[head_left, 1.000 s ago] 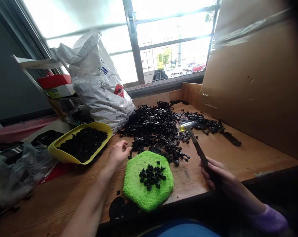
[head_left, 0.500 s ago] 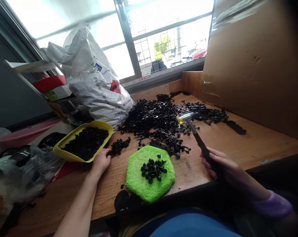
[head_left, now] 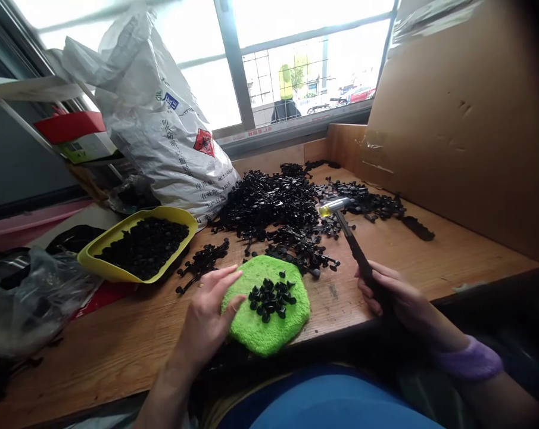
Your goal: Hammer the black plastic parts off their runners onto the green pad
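My right hand (head_left: 389, 292) is wrapped round the dark handle of a hammer (head_left: 354, 247), whose head is silver with a yellow face. The hammer is held up over the table, right of the green pad. My left hand (head_left: 211, 313) is open at the left edge of the green hexagonal pad (head_left: 269, 336), thumb and fingers apart. Several small black plastic pieces (head_left: 271, 299) with round heads lie clustered on the pad. Left of the pad, near my left fingers, is a small heap of black stemmed pieces (head_left: 204, 259).
A large pile of black pieces (head_left: 273, 199) covers the back of the wooden table (head_left: 130, 345). A yellow tub (head_left: 88, 265) full of black pieces stands at left, before a white sack (head_left: 162, 137). Cardboard (head_left: 457, 119) walls the right side.
My left hand has moved right from beside the yellow tub to the pad's edge, its fingers spreading. My right hand keeps the hammer in about the same place. The view has shifted slightly.
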{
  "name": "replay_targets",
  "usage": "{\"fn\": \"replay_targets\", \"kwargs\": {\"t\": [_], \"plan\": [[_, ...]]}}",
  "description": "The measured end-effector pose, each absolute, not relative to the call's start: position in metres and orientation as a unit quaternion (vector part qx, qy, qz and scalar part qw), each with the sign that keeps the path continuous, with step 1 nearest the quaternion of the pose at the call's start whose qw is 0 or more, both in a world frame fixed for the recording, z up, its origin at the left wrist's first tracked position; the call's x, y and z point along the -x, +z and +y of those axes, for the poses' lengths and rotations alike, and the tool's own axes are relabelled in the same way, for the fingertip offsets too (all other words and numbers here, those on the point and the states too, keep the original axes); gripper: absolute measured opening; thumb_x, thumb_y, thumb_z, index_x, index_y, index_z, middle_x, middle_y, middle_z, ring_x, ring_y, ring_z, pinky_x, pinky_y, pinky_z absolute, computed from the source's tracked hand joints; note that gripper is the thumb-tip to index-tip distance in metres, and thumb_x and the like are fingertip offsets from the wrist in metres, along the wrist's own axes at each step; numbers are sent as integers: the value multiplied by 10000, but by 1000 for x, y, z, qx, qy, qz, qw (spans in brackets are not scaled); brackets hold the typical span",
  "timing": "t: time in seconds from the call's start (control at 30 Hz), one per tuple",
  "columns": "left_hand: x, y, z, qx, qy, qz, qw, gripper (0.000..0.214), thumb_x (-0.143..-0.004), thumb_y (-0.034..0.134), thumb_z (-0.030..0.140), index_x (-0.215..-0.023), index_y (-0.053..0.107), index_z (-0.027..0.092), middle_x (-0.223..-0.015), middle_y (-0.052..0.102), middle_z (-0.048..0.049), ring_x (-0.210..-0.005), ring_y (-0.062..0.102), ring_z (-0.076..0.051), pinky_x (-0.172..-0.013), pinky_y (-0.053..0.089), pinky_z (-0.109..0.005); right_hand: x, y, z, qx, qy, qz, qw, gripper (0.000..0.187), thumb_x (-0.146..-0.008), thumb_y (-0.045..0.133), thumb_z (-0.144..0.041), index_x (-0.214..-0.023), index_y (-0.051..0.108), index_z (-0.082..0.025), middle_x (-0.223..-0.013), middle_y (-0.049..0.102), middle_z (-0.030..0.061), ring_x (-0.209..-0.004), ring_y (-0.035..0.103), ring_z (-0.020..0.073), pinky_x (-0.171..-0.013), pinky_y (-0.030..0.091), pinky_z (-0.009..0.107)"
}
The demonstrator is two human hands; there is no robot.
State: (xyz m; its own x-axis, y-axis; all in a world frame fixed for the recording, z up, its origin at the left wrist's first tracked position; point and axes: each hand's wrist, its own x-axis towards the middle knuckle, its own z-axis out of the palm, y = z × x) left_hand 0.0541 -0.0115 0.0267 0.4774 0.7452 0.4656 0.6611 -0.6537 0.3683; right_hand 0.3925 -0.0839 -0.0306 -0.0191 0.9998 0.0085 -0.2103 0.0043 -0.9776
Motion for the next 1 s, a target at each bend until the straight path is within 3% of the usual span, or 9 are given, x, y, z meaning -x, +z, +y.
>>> {"fn": "replay_targets", "kwargs": {"t": [0.13,0.23,0.33,0.43,0.57,0.77,1.0], "plan": [[-69,18,-18,-857,306,406,85,302,-830,483,279,-1120,564,260,-1161,566,-58,-1087,493,-233,-940,390,-388,-391,-30,-85,432,555,-448,552,190,-867,421,-384,-844,473,-202,-609,460,-18,-415,409,103,-408,313,244],[-45,4,-1,-793,358,487,76,227,-817,498,299,-993,607,208,-987,615,-58,-895,567,-195,-794,453,-305,-390,-29,-86,426,561,-429,565,187,-877,403,-360,-800,478,-207,-611,466,-8,-418,406,103,-408,291,252],[-5,-5,19,-702,400,590,21,213,-790,515,343,-870,617,174,-830,620,-50,-672,561,-162,-631,452,-261,-388,-28,-86,421,571,-417,568,190,-876,396,-360,-811,494,-212,-592,460,-1,-412,403,111,-401,276,267],[33,-7,34,-652,395,646,-31,221,-775,508,352,-810,614,161,-746,616,-46,-592,538,-154,-592,438,-257,-387,-28,-86,429,570,-404,573,182,-853,429,-373,-786,498,-218,-572,459,6,-392,399,115,-381,262,273],[51,-3,54,-678,347,647,-40,236,-782,479,353,-826,616,166,-813,632,-58,-638,567,-163,-650,452,-267,-385,-28,-85,438,564,-386,584,166,-823,467,-384,-802,505,-224,-568,460,8,-382,402,120,-365,268,274],[30,-6,78,-788,124,602,-8,272,-732,509,226,-978,616,186,-982,638,-76,-903,583,-229,-796,441,-315,-385,-27,-84,445,565,-389,576,179,-819,483,-397,-806,515,-222,-559,470,-1,-379,418,108,-357,291,242],[36,0,54,-825,158,540,50,335,-776,426,162,-1064,594,186,-1080,611,-79,-996,558,-215,-902,398,-333,-387,-28,-84,438,559,-414,570,195,-809,506,-398,-803,525,-203,-562,481,-15,-384,430,94,-360,325,205]]}}
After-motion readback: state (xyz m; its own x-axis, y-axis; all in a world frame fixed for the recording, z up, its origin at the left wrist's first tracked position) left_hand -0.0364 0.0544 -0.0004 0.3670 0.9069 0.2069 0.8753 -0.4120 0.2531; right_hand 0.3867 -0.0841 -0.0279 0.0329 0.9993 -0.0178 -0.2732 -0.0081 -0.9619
